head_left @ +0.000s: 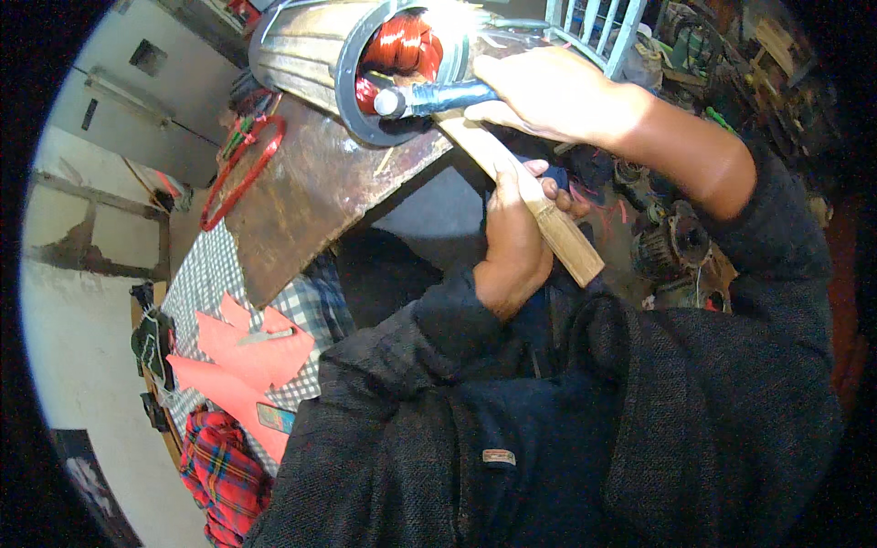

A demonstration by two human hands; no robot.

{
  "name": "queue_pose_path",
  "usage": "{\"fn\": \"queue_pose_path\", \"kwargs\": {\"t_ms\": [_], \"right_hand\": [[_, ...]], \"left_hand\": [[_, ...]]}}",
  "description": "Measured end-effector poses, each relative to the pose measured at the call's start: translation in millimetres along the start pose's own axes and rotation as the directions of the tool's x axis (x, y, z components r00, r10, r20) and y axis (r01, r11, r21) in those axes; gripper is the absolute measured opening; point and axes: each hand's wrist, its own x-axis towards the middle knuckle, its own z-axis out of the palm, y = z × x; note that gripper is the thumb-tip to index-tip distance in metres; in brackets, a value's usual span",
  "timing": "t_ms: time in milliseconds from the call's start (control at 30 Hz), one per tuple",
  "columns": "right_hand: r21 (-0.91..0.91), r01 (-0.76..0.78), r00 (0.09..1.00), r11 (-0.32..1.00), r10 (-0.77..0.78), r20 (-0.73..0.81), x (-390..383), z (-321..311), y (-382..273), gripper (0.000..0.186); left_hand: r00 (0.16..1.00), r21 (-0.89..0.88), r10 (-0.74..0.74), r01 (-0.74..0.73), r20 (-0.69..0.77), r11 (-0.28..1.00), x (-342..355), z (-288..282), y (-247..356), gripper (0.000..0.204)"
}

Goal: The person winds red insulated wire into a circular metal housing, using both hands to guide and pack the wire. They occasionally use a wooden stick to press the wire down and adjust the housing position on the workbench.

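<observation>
A motor stator (306,57) lies on its side at the top, its open end toward me. Bundles of red copper winding wire (400,47) show inside the ring. My left hand (523,219) is closed around a flat wooden strip (565,239), which slants up to the stator's mouth; its far tip is hidden. Gripped in my right hand (546,89) is a blue-wrapped bar (448,97) with a pale round end. That bar crosses in front of the stator's opening, over the upper part of the strip. Glare washes out the area beside the right fingers.
The stator rests on a worn brown board (301,196) with a red wire coil (245,173). Pink sheets (247,352), a phone (276,417) and red plaid cloth (224,475) lie to the left. A light-blue metal frame (598,32) and motor parts (671,247) stand at right.
</observation>
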Motion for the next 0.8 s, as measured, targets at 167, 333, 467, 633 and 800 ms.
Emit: {"fn": "queue_pose_path", "kwargs": {"t_ms": [167,333,467,633,800], "right_hand": [[0.485,-0.098,0.951,0.869,0.225,-0.211,-42.7,-12.9,-29.6,0.046],[0.608,-0.551,0.833,0.572,0.422,0.358,-22.1,52.7,-26.6,0.063],[0.62,-0.327,0.927,0.713,0.368,0.066,-48.0,63.1,-0.2,0.066],[0.904,-0.231,0.695,-0.359,0.589,0.411,-48.0,64.5,-39.1,0.038],[0.854,-0.409,0.82,-0.323,0.282,0.499,-29.5,101.0,-58.9,0.045]], "left_hand": [[0.996,0.044,-0.027,0.031,-0.089,0.999,-27.8,-9.6,15.2,0.051],[0.962,0.238,0.028,0.039,-0.273,0.971,-28.4,-15.5,14.9,0.05],[0.992,0.125,0.026,-0.011,-0.12,0.992,-41.8,-15.4,29.1,0.047],[0.976,0.139,-0.05,0.08,-0.211,0.987,-63.8,-17.0,50.2,0.051],[0.961,0.268,-0.032,0.109,-0.274,0.957,-65.1,-7.6,61.5,0.044]]}}
